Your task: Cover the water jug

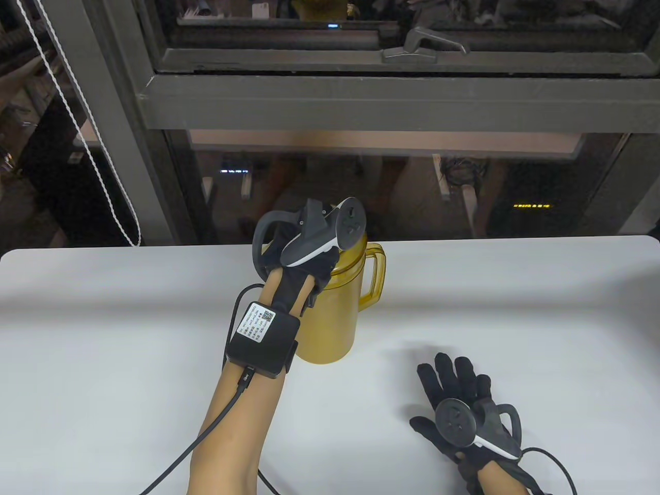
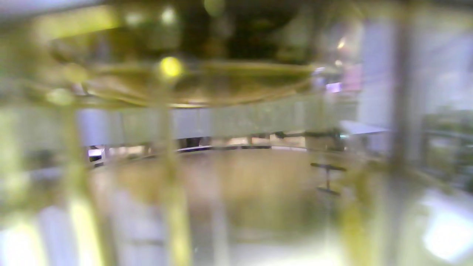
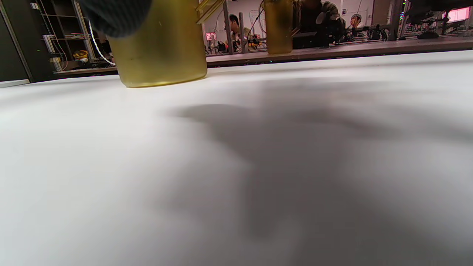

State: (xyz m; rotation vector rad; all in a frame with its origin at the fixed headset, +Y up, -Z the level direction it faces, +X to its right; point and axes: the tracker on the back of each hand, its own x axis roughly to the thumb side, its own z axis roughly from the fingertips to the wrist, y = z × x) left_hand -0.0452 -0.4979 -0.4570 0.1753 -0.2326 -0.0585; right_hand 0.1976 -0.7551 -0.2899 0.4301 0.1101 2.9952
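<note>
A yellow see-through water jug [image 1: 330, 319] stands upright mid-table, its handle [image 1: 379, 273] pointing right. My left hand [image 1: 322, 270] lies over the jug's mouth. The tracker hides its fingers, and no lid shows from above. The left wrist view is a blur of the yellow jug wall [image 2: 236, 184] seen from very close. My right hand [image 1: 454, 381] lies palm down on the table to the right of the jug and nearer to me, fingers spread and holding nothing. The right wrist view shows the jug's base [image 3: 162, 48] on the table past a gloved fingertip [image 3: 114, 14].
The white table [image 1: 515, 309] ends at a dark window frame [image 1: 361, 103] just behind the jug. A white blind cord [image 1: 93, 154] hangs at the far left. A black cable [image 1: 206, 438] trails from my left wrist to the near edge.
</note>
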